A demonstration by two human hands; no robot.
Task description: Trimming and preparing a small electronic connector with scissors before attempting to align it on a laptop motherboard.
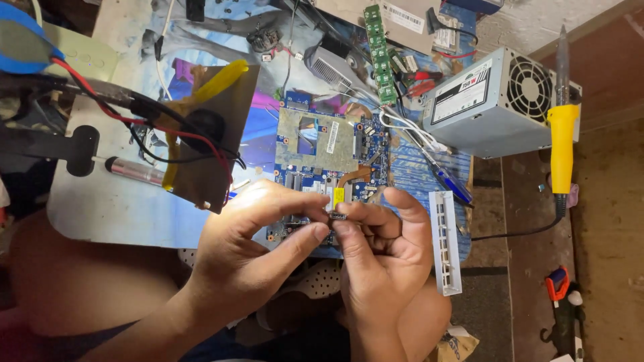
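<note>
Both hands pinch a small part over a blue board.

Head view: the left hand [251, 245] and right hand [386, 258] meet fingertip to fingertip, each grip pressed onto the tiny dark part [337, 216] held just above the board [329, 157] on the cluttered desk [121, 214]. A yellow soldering iron [562, 144] rests on the grey power supply [493, 100], well apart. Judging by its size, a light, steady pinch close over the board would keep the part from slipping.

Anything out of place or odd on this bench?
Yes: the yellow soldering iron leans propped against the power supply, tip up, instead of in a stand. Both hands pinch a small part over the blue board.
</note>
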